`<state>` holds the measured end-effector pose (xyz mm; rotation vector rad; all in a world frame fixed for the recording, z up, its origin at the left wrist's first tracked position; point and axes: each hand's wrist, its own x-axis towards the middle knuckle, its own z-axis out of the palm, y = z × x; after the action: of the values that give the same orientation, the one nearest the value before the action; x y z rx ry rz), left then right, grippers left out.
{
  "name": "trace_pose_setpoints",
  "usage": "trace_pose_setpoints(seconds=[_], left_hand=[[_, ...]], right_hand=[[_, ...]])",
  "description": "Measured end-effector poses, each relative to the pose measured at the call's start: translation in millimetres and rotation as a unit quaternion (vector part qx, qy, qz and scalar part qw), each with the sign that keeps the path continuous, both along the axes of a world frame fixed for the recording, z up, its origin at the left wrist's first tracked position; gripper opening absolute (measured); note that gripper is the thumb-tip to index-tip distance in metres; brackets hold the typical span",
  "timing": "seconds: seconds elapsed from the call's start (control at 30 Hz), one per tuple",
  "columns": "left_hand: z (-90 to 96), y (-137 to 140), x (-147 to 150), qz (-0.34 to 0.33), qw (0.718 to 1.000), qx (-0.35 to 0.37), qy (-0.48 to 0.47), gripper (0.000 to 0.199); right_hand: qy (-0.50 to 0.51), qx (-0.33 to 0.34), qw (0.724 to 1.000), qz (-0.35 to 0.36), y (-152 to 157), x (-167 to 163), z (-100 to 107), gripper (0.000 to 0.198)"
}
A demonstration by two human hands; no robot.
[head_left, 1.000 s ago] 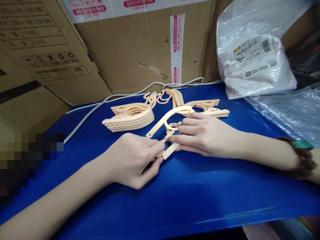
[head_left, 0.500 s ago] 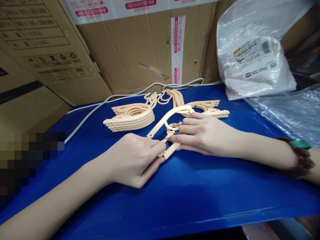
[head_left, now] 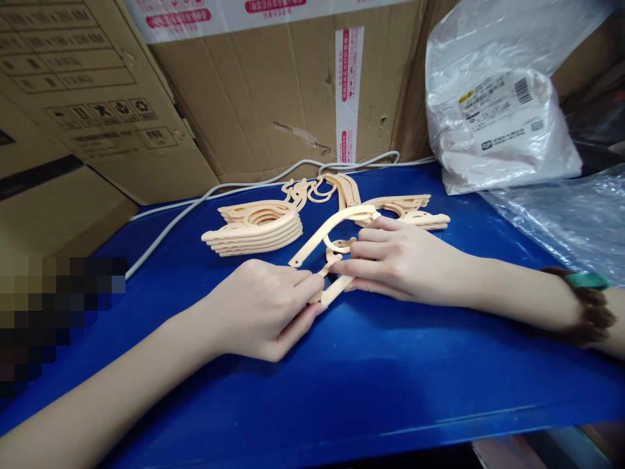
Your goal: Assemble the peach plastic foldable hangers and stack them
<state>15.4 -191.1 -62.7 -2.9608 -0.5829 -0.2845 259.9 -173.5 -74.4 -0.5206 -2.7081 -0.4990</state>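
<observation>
My left hand (head_left: pixel 268 307) is closed, thumb and fingers pinching the near end of a cream plastic folding hanger (head_left: pixel 336 290). Fingers of my right hand (head_left: pixel 403 262) wrap round the same hanger from the other side, covering part of it. A curved hanger arm (head_left: pixel 315 241) rises beyond my fingers, its holed end pointing left; how it joins the held part is hidden. Behind my left hand lies a stack of matching hanger arms (head_left: pixel 258 242). More arms (head_left: pixel 424 220) lie beyond my right hand. Hanger hooks (head_left: pixel 294 191) and curved pieces (head_left: pixel 347 190) are grouped at the back.
All this rests on a blue tabletop (head_left: pixel 351 384). Cardboard boxes (head_left: pixel 273 91) wall off the back and left. A grey cable (head_left: pixel 183 208) runs along the rear. At right are a white plastic parcel bag (head_left: pixel 508 130) and clear plastic wrap (head_left: pixel 566 218).
Both hands keep their hold on the hanger, almost still. The view shifts very slightly; nothing else visibly moves.
</observation>
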Motion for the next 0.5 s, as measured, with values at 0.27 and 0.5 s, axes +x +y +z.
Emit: trace_pose_setpoints(seconds=[0.27, 0.5], left_hand=[[1.9, 3.1, 1.5, 0.048, 0.999, 0.026, -0.007, 0.020], [-0.9, 2.8, 0.0, 0.051, 0.998, 0.031, -0.035, 0.020]], right_hand=[[0.002, -0.006, 0.999, -0.036, -0.9, 0.2, -1.5, 0.038], [0.002, 0.003, 0.999, -0.046, -1.8, -0.6, -0.2, 0.036]])
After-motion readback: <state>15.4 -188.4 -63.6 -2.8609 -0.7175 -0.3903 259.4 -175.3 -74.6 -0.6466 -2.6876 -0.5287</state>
